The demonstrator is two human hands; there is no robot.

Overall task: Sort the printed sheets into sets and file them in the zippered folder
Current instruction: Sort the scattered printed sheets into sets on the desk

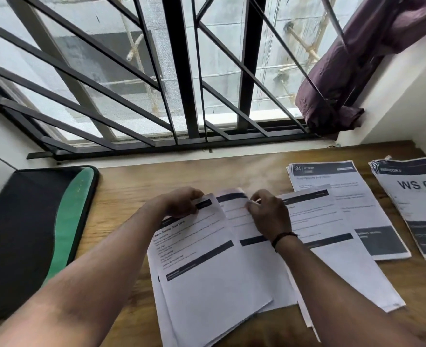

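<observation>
Printed white sheets with dark header bars (pixel 214 279) lie fanned in a loose stack on the wooden tabletop (pixel 136 184), near the person and just right of centre. The left hand (pixel 182 202) grips the far corner of the top sheet, fingers curled over its edge and lifting it a little off the ones below. The right hand (pixel 269 216), with a dark beaded band at the wrist (pixel 283 237), pinches the far edge of the sheet underneath, thumb and fingertips closed on the paper. Spreading out to the right from under that hand is another loose layer of the same printed pages (pixel 332 259). Farther right and farther from the person rests a neater pile whose top page is marked "34 KITCHEN" (pixel 337 181), and at the far right edge sits a second pile headed "WS 08" (pixel 417 204), well apart from the hands. On the left side of the table the black zippered folder with a green curved panel (pixel 31 234) lies flat, separate from all the paper. Beyond the table stands a window with a dark metal grille (pixel 179 71), and a purple curtain (pixel 344 71) is bunched at its right corner.
</observation>
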